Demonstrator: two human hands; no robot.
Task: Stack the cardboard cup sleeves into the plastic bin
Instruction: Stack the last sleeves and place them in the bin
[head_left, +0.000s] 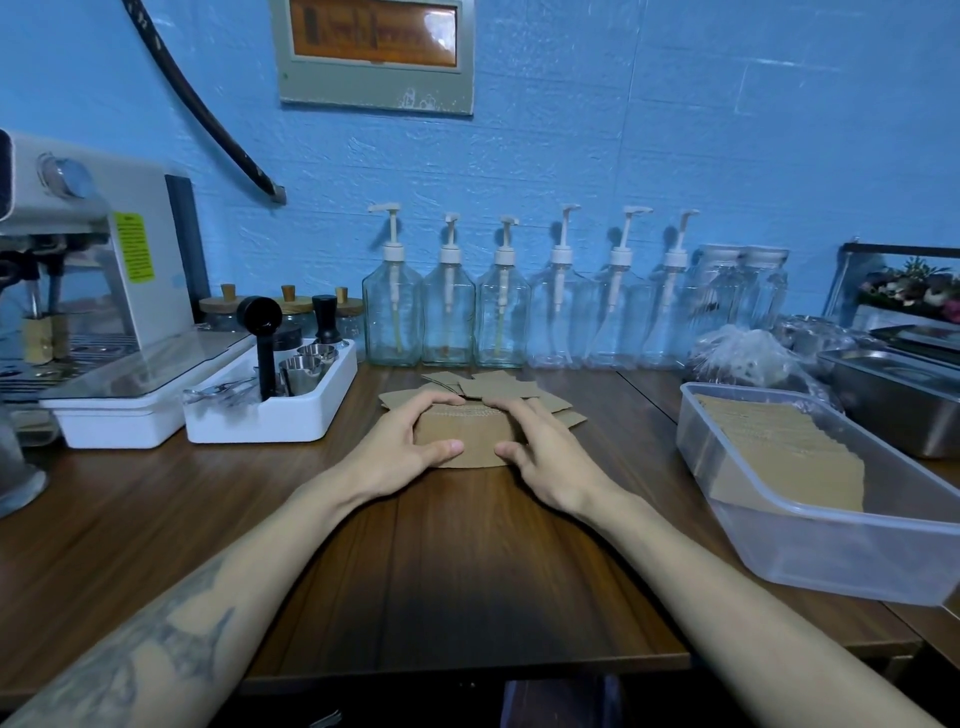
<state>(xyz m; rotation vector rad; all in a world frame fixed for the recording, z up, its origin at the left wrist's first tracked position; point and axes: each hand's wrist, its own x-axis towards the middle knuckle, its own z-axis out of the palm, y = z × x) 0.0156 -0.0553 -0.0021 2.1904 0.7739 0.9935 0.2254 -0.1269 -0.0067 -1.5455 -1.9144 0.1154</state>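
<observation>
Nearest, on the table (467, 561): stack of cardboard cup sleeves (465, 434), gripped between left hand (400, 452) and right hand (545, 457), fingers (441, 400) curled round its far edge, thumbs on the near side. Behind it, loose sleeves (498, 387) scattered flat. Off right, plastic bin (831, 551), partly filled already. Likely risk: uneven squeeze during the lift, middle sleeves sliding out and fanning across the table.

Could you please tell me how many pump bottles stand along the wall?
6, in one row. Jars to their right lack pumps.
</observation>
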